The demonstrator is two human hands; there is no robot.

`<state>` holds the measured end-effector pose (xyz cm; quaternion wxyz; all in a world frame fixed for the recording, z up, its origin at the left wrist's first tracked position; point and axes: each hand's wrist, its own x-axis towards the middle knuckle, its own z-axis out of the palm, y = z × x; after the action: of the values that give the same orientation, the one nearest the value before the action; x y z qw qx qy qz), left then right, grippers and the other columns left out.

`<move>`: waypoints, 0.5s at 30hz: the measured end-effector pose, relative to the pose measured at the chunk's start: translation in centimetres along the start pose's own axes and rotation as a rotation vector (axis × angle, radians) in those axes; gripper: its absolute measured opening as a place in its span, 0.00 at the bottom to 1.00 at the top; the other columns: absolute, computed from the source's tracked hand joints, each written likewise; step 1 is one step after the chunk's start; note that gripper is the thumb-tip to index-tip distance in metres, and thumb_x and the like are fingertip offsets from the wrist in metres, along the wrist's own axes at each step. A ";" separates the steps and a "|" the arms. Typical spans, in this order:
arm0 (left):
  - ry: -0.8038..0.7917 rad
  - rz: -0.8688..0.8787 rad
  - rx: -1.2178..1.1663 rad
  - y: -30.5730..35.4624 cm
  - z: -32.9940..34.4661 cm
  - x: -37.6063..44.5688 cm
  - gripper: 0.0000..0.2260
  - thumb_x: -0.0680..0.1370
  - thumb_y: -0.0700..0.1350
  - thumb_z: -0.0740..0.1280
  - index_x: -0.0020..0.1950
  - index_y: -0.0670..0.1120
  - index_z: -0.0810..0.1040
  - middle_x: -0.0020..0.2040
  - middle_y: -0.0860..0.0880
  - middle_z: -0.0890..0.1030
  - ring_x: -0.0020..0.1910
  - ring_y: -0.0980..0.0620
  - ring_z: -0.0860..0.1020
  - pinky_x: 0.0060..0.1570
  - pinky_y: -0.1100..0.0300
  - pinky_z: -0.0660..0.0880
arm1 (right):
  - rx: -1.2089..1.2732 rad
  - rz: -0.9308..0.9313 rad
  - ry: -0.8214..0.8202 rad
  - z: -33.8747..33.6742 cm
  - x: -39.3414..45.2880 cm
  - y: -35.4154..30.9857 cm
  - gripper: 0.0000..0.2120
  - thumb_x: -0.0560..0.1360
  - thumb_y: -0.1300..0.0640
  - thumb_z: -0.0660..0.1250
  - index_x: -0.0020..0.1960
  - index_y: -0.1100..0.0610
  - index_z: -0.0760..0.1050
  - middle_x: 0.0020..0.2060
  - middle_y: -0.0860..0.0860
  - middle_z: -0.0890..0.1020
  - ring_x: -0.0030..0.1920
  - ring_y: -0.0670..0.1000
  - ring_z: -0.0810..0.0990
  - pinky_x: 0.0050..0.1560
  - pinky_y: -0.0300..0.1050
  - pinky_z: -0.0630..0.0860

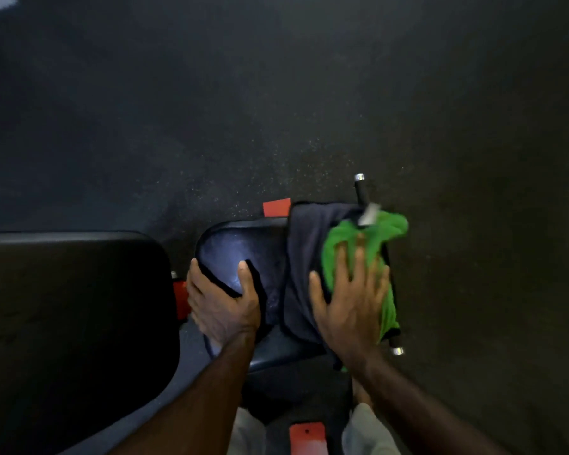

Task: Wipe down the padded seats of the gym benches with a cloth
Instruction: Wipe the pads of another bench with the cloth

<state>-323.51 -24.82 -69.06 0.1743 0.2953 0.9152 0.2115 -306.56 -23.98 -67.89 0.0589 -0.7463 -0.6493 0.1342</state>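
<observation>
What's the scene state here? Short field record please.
seat: black padded seat, glossy patch bare
cloth: green cloth over a dark towel on the seat's right part
right hand: right hand presses flat on the green cloth
left hand: left hand grips the seat's near-left edge
neighbour: second black pad to the left

One head-worn camera is looking steeply down from close above the padded seat (243, 254), which is sitting toward six o'clock, dark floor (276, 93) filling twelve o'clock.
</observation>
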 end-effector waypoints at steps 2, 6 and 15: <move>0.008 -0.006 0.009 -0.2 0.1 0.1 0.37 0.76 0.67 0.63 0.79 0.48 0.62 0.75 0.42 0.69 0.72 0.38 0.70 0.67 0.37 0.70 | -0.034 -0.309 -0.094 -0.4 -0.9 1.4 0.33 0.81 0.36 0.59 0.82 0.49 0.61 0.83 0.52 0.57 0.81 0.60 0.59 0.79 0.65 0.54; 0.025 -0.006 -0.018 -0.4 0.0 0.0 0.37 0.77 0.67 0.63 0.78 0.47 0.64 0.74 0.43 0.71 0.71 0.38 0.72 0.66 0.39 0.70 | 0.016 -0.140 -0.041 -0.8 -0.3 2.2 0.34 0.82 0.38 0.60 0.83 0.49 0.57 0.84 0.47 0.53 0.81 0.55 0.60 0.80 0.59 0.55; -0.011 -0.062 -0.475 -1.3 -1.8 0.8 0.25 0.83 0.55 0.61 0.77 0.43 0.71 0.75 0.47 0.73 0.74 0.50 0.70 0.67 0.69 0.62 | 0.013 -0.444 -0.109 0.7 -5.6 0.5 0.40 0.79 0.35 0.63 0.84 0.51 0.55 0.84 0.50 0.52 0.82 0.57 0.56 0.81 0.58 0.55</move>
<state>-325.56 -25.78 -68.37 0.2502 0.2189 0.8475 0.4139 -306.91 -29.68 -67.99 0.0566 -0.5761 -0.7991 0.1624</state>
